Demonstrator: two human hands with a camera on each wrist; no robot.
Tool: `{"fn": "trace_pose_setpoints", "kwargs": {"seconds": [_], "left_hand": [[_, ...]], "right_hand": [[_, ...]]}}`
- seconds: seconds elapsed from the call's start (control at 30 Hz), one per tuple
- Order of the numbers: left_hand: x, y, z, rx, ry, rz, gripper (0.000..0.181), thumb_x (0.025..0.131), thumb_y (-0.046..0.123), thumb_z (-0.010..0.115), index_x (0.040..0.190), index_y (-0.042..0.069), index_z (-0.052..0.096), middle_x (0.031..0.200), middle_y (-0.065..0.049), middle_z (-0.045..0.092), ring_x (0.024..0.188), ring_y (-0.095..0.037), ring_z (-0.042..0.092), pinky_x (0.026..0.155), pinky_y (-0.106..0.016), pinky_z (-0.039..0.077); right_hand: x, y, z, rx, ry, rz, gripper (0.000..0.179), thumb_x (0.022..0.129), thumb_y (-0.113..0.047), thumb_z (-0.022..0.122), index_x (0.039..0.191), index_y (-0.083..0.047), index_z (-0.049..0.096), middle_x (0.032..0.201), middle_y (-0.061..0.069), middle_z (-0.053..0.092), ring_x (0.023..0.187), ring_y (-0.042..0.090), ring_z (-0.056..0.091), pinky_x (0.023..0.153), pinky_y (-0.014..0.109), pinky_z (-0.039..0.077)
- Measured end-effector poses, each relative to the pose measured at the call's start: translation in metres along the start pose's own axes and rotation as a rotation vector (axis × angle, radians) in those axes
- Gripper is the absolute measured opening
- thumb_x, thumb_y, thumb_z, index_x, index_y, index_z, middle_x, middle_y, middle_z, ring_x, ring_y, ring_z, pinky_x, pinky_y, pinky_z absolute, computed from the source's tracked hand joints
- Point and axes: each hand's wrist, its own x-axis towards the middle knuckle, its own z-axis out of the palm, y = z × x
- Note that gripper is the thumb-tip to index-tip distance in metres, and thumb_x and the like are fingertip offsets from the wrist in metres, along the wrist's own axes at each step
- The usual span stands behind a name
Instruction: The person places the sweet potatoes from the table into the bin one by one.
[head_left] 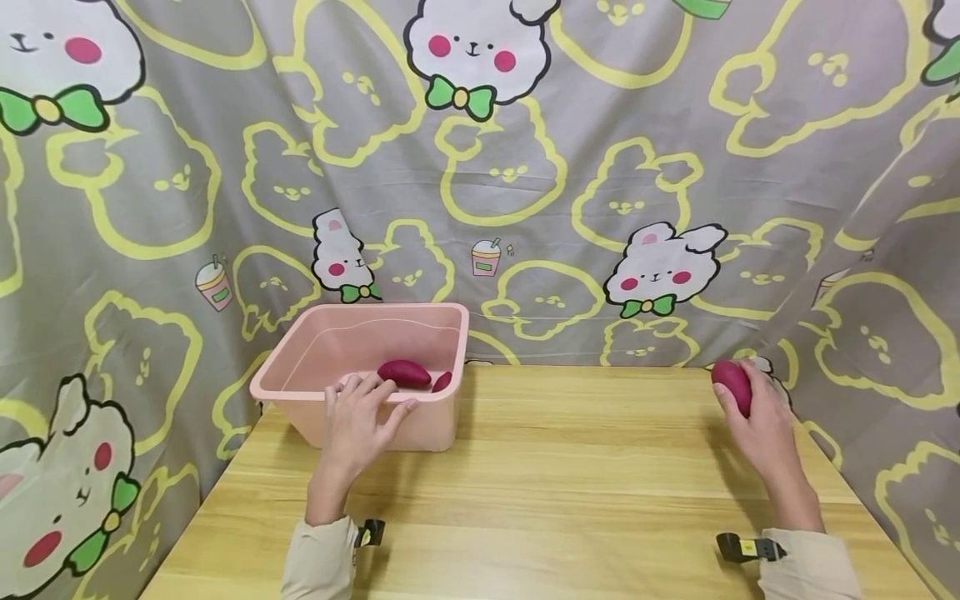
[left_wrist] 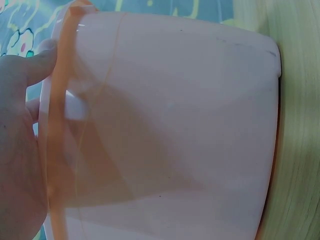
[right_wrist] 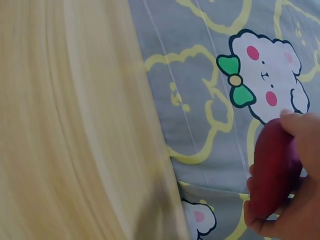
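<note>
My right hand (head_left: 765, 421) grips a purple-red sweet potato (head_left: 731, 386) above the table's far right corner. In the right wrist view, thumb and fingers wrap around this sweet potato (right_wrist: 274, 167). At the left stands a pink plastic bin (head_left: 442, 421), whose front rim my left hand (head_left: 358, 425) holds. Its fingers bend over the rim into the bin, partly out of sight. Seen from the left wrist, the thumb lies at the rim, beside the bin's outer wall (left_wrist: 175, 115). Inside lie a sweet potato (head_left: 405, 373) and part of another sweet potato (head_left: 442, 382).
A wooden table (head_left: 585, 467) runs between the bin and my right hand. Behind it and along both sides hangs a grey curtain (head_left: 540, 208) with cartoon prints. Dark straps with small devices sit at both cuffs.
</note>
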Motion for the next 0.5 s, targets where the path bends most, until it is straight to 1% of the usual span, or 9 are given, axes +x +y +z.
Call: {"fn": "trace_pose_setpoints", "kwargs": {"seconds": [0.17, 0.3, 0.5], "left_hand": [[0.001, 0.0, -0.001, 0.005, 0.002, 0.002, 0.031, 0.092, 0.049, 0.07, 0.089, 0.018, 0.066, 0.094, -0.001, 0.062, 0.102, -0.033, 0.057, 0.08, -0.052, 0.028], [0.0, 0.0, -0.002, 0.002, 0.001, 0.002, 0.031, 0.092, 0.049, 0.07, 0.088, 0.019, 0.065, 0.093, 0.0, 0.062, 0.101, -0.032, 0.056, 0.08, -0.052, 0.028], [-0.001, 0.0, -0.001, -0.01, 0.004, -0.002, 0.031, 0.093, 0.048, 0.07, 0.087, 0.019, 0.064, 0.092, -0.001, 0.061, 0.102, -0.032, 0.056, 0.08, -0.051, 0.027]], "right_hand": [[-0.004, -0.005, 0.005, 0.032, 0.014, 0.041, 0.054, 0.107, -0.022, 0.053, 0.154, -0.003, 0.036, 0.144, 0.034, 0.045, 0.117, 0.056, 0.047, 0.086, 0.07, 0.033], [-0.006, -0.008, 0.007, 0.037, 0.016, 0.053, 0.053, 0.108, -0.022, 0.05, 0.155, -0.004, 0.034, 0.147, 0.036, 0.042, 0.119, 0.059, 0.046, 0.087, 0.071, 0.033], [-0.007, -0.011, 0.009, 0.04, -0.023, 0.069, 0.055, 0.106, -0.019, 0.047, 0.157, -0.004, 0.031, 0.142, 0.039, 0.041, 0.116, 0.06, 0.045, 0.084, 0.072, 0.033]]}}
